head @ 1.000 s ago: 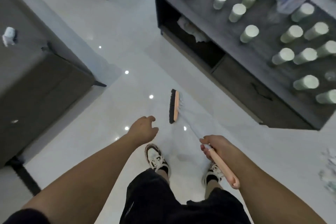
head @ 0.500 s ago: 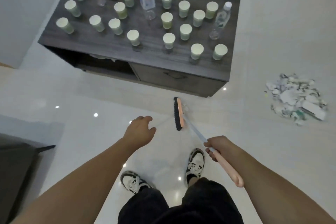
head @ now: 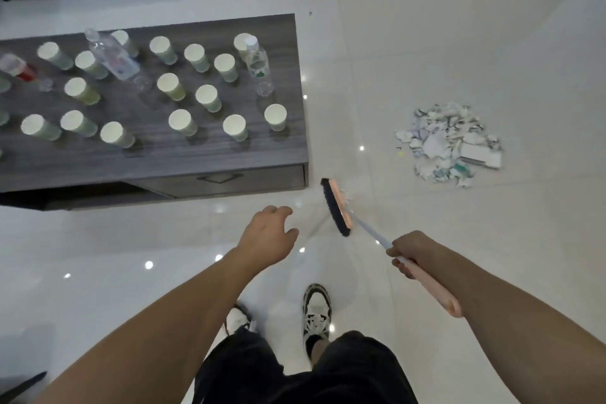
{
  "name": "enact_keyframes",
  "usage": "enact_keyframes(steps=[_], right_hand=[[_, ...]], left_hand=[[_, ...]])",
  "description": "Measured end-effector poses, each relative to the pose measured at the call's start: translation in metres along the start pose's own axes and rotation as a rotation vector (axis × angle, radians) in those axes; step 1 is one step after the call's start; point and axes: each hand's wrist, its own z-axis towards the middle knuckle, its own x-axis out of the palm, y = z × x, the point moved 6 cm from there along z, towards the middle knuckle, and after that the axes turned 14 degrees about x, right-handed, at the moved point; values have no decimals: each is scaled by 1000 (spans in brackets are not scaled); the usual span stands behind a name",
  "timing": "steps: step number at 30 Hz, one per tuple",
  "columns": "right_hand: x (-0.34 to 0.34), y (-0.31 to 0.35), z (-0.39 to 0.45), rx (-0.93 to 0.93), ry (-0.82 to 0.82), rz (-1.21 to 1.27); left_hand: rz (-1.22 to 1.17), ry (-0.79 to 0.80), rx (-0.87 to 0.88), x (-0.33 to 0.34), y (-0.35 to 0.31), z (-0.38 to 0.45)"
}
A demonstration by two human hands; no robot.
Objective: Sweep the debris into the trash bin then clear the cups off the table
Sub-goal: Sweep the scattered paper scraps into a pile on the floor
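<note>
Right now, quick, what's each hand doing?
Left hand: open, fingers loosely curled, holding nothing.
Right hand: closed around the broom handle, brush head down by the floor.

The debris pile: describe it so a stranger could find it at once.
Start at the dark wooden table and look right across the pale tiled floor. The debris pile lies there alone, a heap of torn white paper scraps, beyond the broom head.
</note>
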Motion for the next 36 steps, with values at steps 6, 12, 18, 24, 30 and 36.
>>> enact_keyframes(steps=[6, 12, 18, 24, 30, 36], right_hand=[[-41, 24, 5, -114, -154, 35], [-76, 32, -4, -128, -107, 188], [-94, 53, -4, -42, 93, 258], [-144, 85, 19, 66, 110, 265], [-229, 117, 50, 35, -71, 308], [-265, 79, 40, 56, -97, 450]], left_hand=[[92, 73, 93, -9, -46, 46], [195, 172, 208, -18, -98, 124], [209, 225, 360, -16, -167, 218], [211, 298, 379, -27, -192, 292], [316, 369, 363, -31, -203, 349], [405, 462, 461, -1, -279, 376]])
